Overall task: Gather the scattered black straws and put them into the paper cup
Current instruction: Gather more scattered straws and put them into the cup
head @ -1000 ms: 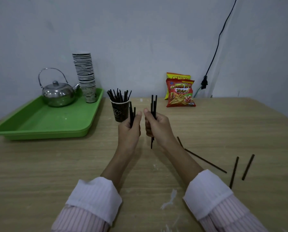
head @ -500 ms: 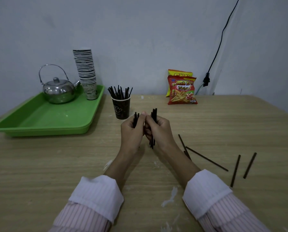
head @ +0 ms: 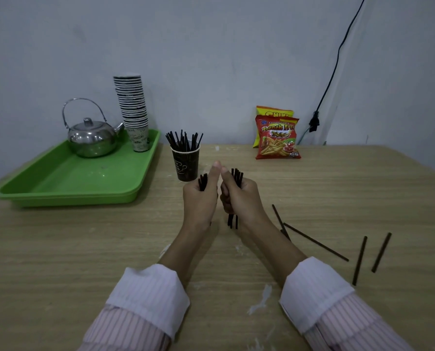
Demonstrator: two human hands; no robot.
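Both fists hide most of their straws, so the held counts are unclear. Left hand [head: 200, 198] closed around a short bundle of black straws [head: 202, 181]; right hand [head: 239, 196] closed around a second bundle [head: 237, 176], ends poking out above and below. Four loose straws [head: 315, 241] lie flat on the wood-grain table [head: 84, 249] to the right. One dark paper cup [head: 186, 163], upright just beyond the hands, bristling with thin straight straws. Green plastic tray [head: 67, 183] carries one shiny metal kettle [head: 92, 139] and one cup stack [head: 132, 110].

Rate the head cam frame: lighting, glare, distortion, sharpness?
Head view: dim, flat light with a bluish cast and faint shadows; small glare only on the steel teapot; wide-angle bowing along the table edge and the green tray; both hands and the loose straws look sharp, no obvious motion blur.
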